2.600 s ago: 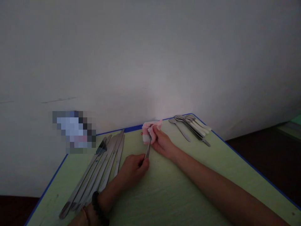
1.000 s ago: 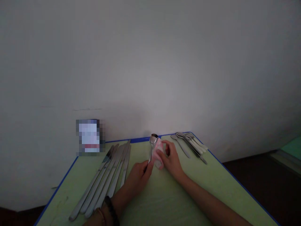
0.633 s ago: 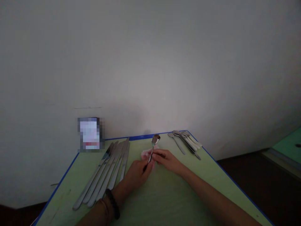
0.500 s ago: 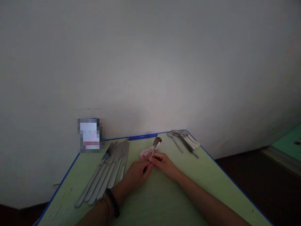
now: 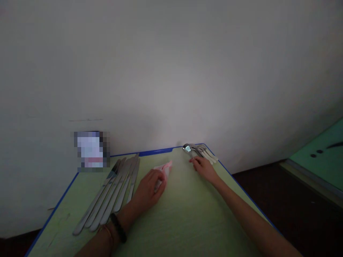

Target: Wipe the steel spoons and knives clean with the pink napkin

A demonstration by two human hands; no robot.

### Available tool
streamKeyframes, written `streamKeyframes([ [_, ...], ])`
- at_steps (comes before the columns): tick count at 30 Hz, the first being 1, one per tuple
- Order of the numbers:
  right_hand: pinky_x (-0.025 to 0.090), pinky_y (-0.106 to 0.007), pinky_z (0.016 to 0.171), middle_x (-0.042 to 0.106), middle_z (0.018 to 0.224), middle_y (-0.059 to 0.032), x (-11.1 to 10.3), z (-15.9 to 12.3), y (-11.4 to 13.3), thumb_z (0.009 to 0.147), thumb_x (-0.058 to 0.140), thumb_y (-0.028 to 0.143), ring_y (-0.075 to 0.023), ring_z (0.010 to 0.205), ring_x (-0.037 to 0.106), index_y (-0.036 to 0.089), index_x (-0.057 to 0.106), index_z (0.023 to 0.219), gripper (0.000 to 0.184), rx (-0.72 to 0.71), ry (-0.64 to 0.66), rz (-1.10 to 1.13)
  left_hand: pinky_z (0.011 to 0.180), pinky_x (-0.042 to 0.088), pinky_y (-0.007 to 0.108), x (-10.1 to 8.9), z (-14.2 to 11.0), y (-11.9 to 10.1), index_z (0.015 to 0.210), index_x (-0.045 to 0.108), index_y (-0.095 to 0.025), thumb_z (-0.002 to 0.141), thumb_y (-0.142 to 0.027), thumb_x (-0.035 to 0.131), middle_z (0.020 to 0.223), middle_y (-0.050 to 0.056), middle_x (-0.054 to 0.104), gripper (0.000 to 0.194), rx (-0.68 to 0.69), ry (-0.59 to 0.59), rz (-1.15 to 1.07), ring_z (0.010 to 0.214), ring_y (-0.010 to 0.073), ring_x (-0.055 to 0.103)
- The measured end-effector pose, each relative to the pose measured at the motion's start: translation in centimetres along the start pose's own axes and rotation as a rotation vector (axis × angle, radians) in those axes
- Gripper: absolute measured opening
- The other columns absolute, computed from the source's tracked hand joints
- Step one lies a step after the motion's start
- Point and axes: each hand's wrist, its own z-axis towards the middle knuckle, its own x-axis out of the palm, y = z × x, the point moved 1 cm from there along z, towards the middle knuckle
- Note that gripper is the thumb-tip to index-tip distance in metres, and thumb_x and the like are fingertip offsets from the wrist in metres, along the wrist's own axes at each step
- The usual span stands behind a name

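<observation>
My right hand (image 5: 205, 167) is closed on the handle of a shiny spoon (image 5: 187, 148), its bowl up and toward the wall. It is at the left side of a group of spoons and forks (image 5: 205, 151), some with white handles; my hand hides part of them. Nearer the table's middle, my left hand (image 5: 150, 185) has its fingers curled round a pink and white cloth (image 5: 165, 169). Left of that hand, several long table knives (image 5: 112, 196) lie side by side, blades pointing away from me.
The light green table (image 5: 184, 221) has a blue edge and stands against a pale wall (image 5: 171, 71). A blurred-out upright object with a bright face (image 5: 89, 150) stands at the far left corner. Dark floor and a green surface (image 5: 321, 160) show on the right.
Earlier my left hand held the spoon while my right hand rubbed it with the cloth. Now the spoon is in my right hand, carried right to the cutlery, and the cloth is in my left.
</observation>
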Motion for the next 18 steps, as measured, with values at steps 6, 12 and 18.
streamKeyframes([
  [6, 0.041, -0.03, 0.072, 0.069, 0.093, -0.013, -0.7, 0.8, -1.5, 0.092, 0.031, 0.027, -0.0224, 0.084, 0.063, 0.016, 0.065, 0.093, 0.036, 0.156, -0.037, -0.57, 0.091, 0.045, 0.04, 0.5, 0.0, 0.7, 0.092, 0.057, -0.02, 0.085, -0.018, 0.049, 0.102, 0.007, 0.059, 0.011, 0.006, -0.049, 0.054, 0.1, 0.0232, 0.052],
  [12, 0.045, -0.034, 0.075, 0.063, 0.111, -0.015, 0.7, 0.9, -0.4, 0.094, 0.026, 0.026, -0.0261, 0.096, 0.062, 0.016, 0.058, 0.112, 0.038, 0.158, -0.006, -0.701, 0.095, 0.045, 0.041, 0.8, -0.2, 1.4, 0.096, 0.056, -0.02, 0.083, -0.015, 0.049, 0.107, 0.008, 0.056, 0.015, -0.023, -0.005, 0.037, 0.105, 0.0238, 0.051],
  [18, 0.049, -0.038, 0.075, 0.058, 0.115, -0.0197, 1.4, 1.9, 0.4, 0.093, 0.026, 0.02, -0.0285, 0.102, 0.059, 0.014, 0.053, 0.12, 0.039, 0.17, 0.008, -0.808, 0.096, 0.045, 0.041, 0.8, -0.1, 1.3, 0.095, 0.058, -0.02, 0.082, -0.014, 0.048, 0.109, 0.009, 0.056, 0.018, -0.04, 0.033, 0.01, 0.106, 0.0235, 0.052],
])
